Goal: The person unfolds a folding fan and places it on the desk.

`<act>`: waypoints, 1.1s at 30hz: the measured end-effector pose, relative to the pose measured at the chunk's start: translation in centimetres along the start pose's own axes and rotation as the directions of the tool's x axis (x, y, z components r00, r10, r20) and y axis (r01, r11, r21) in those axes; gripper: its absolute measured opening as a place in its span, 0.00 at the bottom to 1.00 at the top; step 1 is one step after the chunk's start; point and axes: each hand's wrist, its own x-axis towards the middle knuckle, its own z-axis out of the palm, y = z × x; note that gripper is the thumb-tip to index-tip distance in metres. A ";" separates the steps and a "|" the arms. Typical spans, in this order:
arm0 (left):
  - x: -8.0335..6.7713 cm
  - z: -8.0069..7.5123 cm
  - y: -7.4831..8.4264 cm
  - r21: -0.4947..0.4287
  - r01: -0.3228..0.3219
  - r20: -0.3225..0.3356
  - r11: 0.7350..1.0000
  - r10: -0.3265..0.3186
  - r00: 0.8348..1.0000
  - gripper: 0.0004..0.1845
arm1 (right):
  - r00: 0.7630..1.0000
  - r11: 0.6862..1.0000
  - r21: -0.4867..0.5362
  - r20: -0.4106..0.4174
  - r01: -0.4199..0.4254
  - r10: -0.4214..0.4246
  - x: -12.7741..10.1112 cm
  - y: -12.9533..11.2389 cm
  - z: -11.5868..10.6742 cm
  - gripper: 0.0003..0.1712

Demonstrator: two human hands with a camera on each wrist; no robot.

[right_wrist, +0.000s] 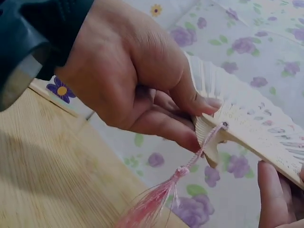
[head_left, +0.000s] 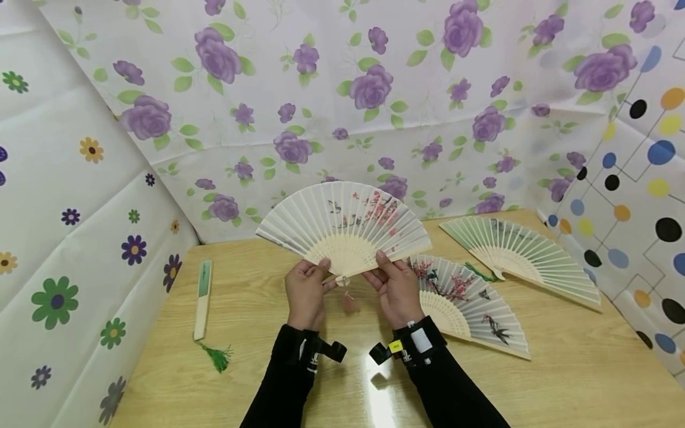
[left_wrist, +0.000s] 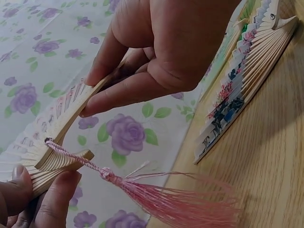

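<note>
A white folding fan with pink blossoms and a pale openwork rib base is spread above the table between my hands. My left hand pinches it near the pivot, thumb in front. My right hand grips the right-hand outer rib between thumb and fingers. From the pivot hangs a pink tassel on a twisted cord. In the right wrist view, my left hand holds the fan's ribs beside the pivot, while fingertips of my right hand appear at lower right.
A second white blossom fan lies spread on the wooden table, right of my right hand. Behind it is a spread green fan. A folded green fan with a green tassel lies at left. Patterned cloths enclose the table.
</note>
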 end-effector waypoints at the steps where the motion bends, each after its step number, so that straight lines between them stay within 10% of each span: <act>1: 0.0 0.0 -0.1 -0.002 0.001 0.000 1.000 -0.001 1.000 0.10 | 1.000 1.000 0.007 -0.009 0.006 -0.006 0.0 0.0 0.0 0.09; 20: -0.8 0.7 -0.7 -0.053 -0.052 -0.004 0.997 0.052 0.999 0.12 | 0.988 0.992 0.108 -0.150 0.062 -0.045 -1.5 0.3 1.7 0.24; 33: -0.5 0.4 -0.1 -0.052 -0.049 -0.039 0.997 0.047 0.998 0.11 | 0.999 0.996 0.075 -0.012 0.053 -0.052 -0.3 -0.4 0.4 0.11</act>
